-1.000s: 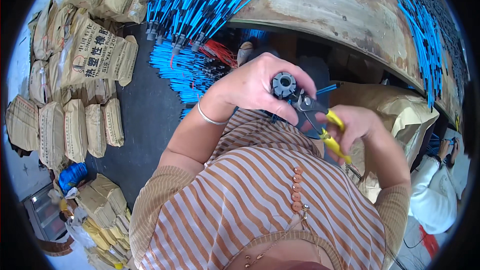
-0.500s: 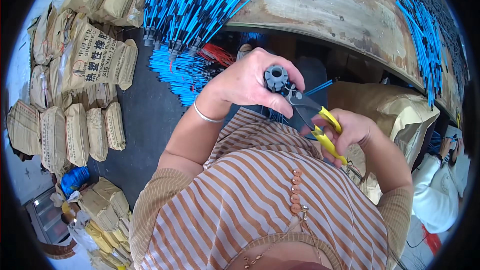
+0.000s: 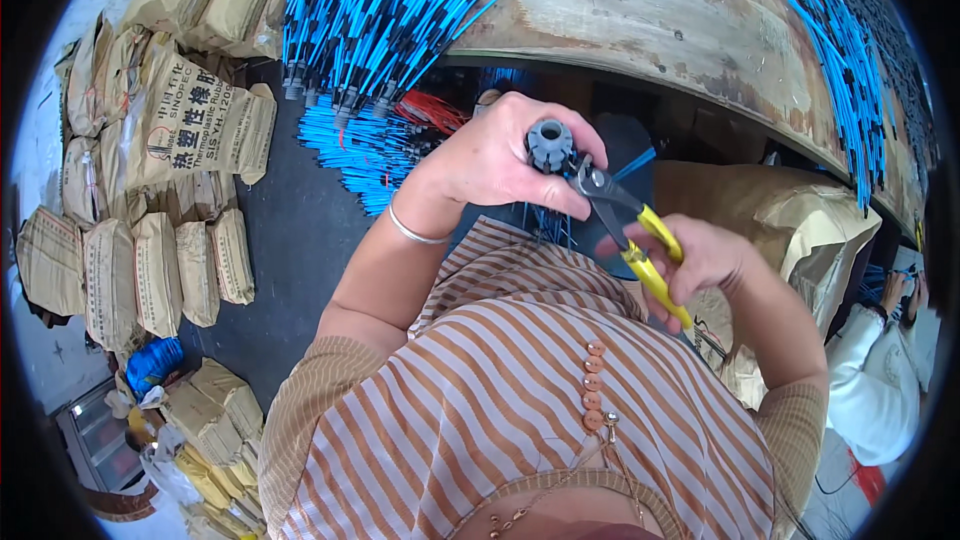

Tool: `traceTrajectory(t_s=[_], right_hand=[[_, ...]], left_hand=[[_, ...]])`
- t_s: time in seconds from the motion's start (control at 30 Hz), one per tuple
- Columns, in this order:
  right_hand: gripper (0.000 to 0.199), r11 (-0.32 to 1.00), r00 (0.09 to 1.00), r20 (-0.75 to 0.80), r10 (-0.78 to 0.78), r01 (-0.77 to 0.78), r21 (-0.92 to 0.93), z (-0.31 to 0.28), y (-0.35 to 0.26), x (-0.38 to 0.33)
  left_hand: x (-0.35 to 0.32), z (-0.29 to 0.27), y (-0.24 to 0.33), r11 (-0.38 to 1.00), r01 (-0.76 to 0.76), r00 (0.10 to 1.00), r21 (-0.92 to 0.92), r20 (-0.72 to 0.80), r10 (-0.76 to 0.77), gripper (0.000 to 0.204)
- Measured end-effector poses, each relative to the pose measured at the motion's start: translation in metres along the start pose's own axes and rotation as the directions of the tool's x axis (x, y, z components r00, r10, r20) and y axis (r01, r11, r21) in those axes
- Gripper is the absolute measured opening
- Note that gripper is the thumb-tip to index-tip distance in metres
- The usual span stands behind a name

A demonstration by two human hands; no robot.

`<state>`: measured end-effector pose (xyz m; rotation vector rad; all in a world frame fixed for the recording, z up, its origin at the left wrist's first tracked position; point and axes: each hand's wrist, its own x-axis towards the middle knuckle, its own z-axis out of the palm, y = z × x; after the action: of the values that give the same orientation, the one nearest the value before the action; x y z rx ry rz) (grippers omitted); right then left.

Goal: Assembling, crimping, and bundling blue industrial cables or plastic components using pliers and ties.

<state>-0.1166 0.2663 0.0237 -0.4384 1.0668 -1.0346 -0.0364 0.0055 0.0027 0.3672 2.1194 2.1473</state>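
Note:
My left hand (image 3: 500, 165) grips a small grey round plug with a ribbed rim (image 3: 550, 145), held upright in front of my chest. My right hand (image 3: 700, 265) holds yellow-handled cutting pliers (image 3: 630, 230); their dark jaws touch the right side of the grey plug. A silver bangle (image 3: 415, 232) sits on my left wrist. Thin dark wires hang below the plug, partly hidden by my fingers. A blue cable end (image 3: 632, 162) sticks out to the right of the plug.
A worn wooden workbench (image 3: 650, 10) curves across the top, with bundles of blue cables (image 3: 390, 10) on its left end and more blue cables (image 3: 850, 90) on the right. Tan paper sacks (image 3: 180, 120) are stacked on the dark floor at left. Another person in white (image 3: 880, 380) is at the right edge.
Both hands have shifted slightly up and left with the plug and pliers. The pliers' jaws stay at the plug.

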Motion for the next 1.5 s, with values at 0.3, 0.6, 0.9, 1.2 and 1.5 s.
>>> traceTrajectory(t_s=[0.3, 0.6, 0.9, 1.2, 1.5], right_hand=[[0.058, 0.704, 0.93, -0.332, -0.158, -0.13, -0.698, 0.008, -0.034, -0.019], [0.053, 0.979, 0.99, -0.079, -0.115, 0.099, -0.18, 0.008, -0.023, -0.011], [0.068, 0.98, 0.984, 0.09, 0.152, -0.161, 0.112, -0.003, 0.024, -0.01], [0.082, 0.613, 0.882, -0.25, -0.4, 0.054, -0.789, 0.027, 0.0, -0.012], [0.069, 0.345, 0.809, -0.291, -0.51, -0.117, -0.931, 0.033, -0.012, -0.023]], left_hand=[[-0.009, 0.003, 0.007, 0.997, 0.081, 0.989, 0.001, -0.127, -0.08, 0.041], [-0.002, 0.001, 0.006, 0.993, -0.041, 0.998, 0.111, 0.05, 0.035, 0.044], [0.006, 0.011, 0.001, 0.991, -0.089, 0.992, -0.101, 0.082, 0.097, 0.043], [-0.003, 0.014, 0.012, 0.994, 0.05, 0.996, 0.1, -0.077, -0.042, 0.036], [-0.001, 0.016, 0.012, 0.989, 0.067, 0.995, 0.132, -0.084, -0.057, 0.033]])
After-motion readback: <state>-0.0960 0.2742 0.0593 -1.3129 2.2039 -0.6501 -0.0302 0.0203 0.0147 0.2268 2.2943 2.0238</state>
